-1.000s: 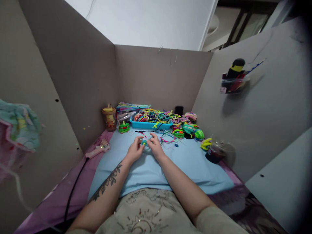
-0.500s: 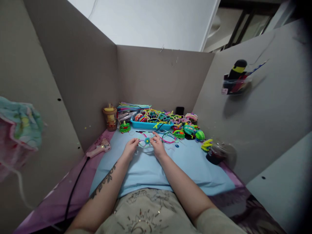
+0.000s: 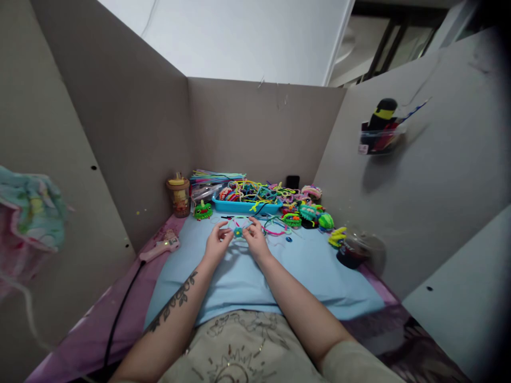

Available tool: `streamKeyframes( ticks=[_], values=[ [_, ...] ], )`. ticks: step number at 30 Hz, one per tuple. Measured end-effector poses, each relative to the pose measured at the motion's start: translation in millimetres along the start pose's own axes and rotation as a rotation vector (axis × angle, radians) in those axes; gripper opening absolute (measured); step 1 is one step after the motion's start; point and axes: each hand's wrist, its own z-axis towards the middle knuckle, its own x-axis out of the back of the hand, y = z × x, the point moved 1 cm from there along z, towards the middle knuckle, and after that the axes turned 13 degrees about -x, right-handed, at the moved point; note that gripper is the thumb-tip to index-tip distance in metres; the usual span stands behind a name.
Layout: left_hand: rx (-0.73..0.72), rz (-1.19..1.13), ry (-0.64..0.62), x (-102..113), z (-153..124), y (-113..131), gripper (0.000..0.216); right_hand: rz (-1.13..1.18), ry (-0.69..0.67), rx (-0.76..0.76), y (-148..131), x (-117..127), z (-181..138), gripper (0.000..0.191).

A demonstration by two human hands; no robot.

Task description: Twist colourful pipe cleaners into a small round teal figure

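Observation:
Between my hands, just above the blue cloth (image 3: pixel 223 287), is a small teal flower-like piece with a yellow centre (image 3: pixel 238 232), apparently bent from fuzzy pipe cleaner. My left hand (image 3: pixel 217 240) pinches it at its left side, thumb and forefinger together and the other fingers lifted. From the right, my right hand (image 3: pixel 255 238) grips its edge between thumb and fingertips. Thin strands trail around and below the piece; their ends are too small to follow. Behind my fingers, pink and dark pipe cleaners (image 3: pixel 275 232) lie on the cloth.
A blue tray (image 3: pixel 247 206) heaped with coloured pipe cleaners stands at the back. Left of it are a green frog figure (image 3: pixel 203 210) and a lidded cup (image 3: pixel 178 198). A pink glue gun (image 3: pixel 160 249) lies far left. Fuzzy figures (image 3: pixel 309 213) and a dark cup (image 3: pixel 353 254) stand right.
My left hand has moved right and in, from a strand out to the side up to the flower-like piece itself. Both hands are closer together. The whole view has shifted slightly.

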Motion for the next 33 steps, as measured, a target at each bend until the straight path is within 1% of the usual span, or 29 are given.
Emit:
streamKeyframes(
  ticks=[2, 3, 9, 13, 16, 20, 22, 24, 27, 28, 32, 33],
  values=[
    [0.009, -0.016, -0.038, -3.3, -1.8, 2.1, 0.058, -0.009, 0.008, 0.005, -0.8, -1.5, -0.9, 0.027],
    [0.012, -0.018, -0.049, -4.3, -2.3, 3.0, 0.058, -0.013, 0.009, 0.007, -1.1, -2.3, -1.3, 0.027],
    [0.037, -0.031, -0.08, -4.5, -2.7, 5.2, 0.053, -0.036, -0.013, 0.02, -0.5, -5.6, -2.3, 0.025],
    [0.027, 0.003, -0.105, -5.0, -3.6, 6.9, 0.054, -0.03, 0.021, 0.007, 2.0, -6.3, -1.4, 0.023],
    [0.013, 0.032, -0.108, -5.6, -4.2, 9.3, 0.052, -0.01, 0.078, 0.003, 2.1, -6.4, -1.8, 0.022],
    [0.002, 0.038, -0.111, -6.0, -4.6, 12.3, 0.05, -0.004, 0.198, -0.025, -2.8, -5.4, -4.6, 0.038],
    [-0.01, 0.037, -0.11, -6.0, -4.9, 13.1, 0.05, -0.006, 0.222, -0.013, -6.2, -4.6, -5.7, 0.043],
    [-0.019, 0.036, -0.103, -5.9, -5.0, 13.3, 0.049, -0.013, 0.209, 0.006, -8.4, -4.1, -5.8, 0.04],
    [-0.018, 0.025, -0.101, -5.8, -5.0, 12.4, 0.049, -0.058, 0.184, 0.039, -8.8, -3.8, -5.1, 0.03],
    [-0.016, 0.019, -0.102, -5.8, -4.9, 11.9, 0.049, -0.065, 0.187, 0.051, -8.6, -3.9, -5.1, 0.03],
    [-0.016, 0.001, -0.1, -5.7, -4.7, 10.2, 0.051, -0.044, 0.245, 0.04, -8.1, -4.3, -7.0, 0.046],
    [-0.018, 0.001, -0.098, -5.7, -4.7, 10.1, 0.051, -0.047, 0.26, 0.028, -8.2, -4.5, -7.6, 0.047]
  ],
)
